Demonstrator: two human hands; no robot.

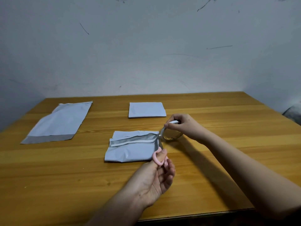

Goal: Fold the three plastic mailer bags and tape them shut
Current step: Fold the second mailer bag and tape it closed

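Observation:
A folded white mailer bag (130, 152) lies at the table's middle, its grey flap crossed by a strip of clear tape. My right hand (180, 126) grips the tape roll (171, 132) at the bag's right edge, with the tape still running from the roll to the bag. My left hand (156, 175) holds pink-handled scissors (157, 158), thumb through one loop, blades pointing up at the tape by the bag's right corner. A second folded bag (147, 110) lies farther back. An unfolded bag (60, 122) lies flat at the left.
The wooden table (228, 144) runs to a marked white wall behind. Its front edge is close to me. A grey object (294, 113) shows past the table's right edge.

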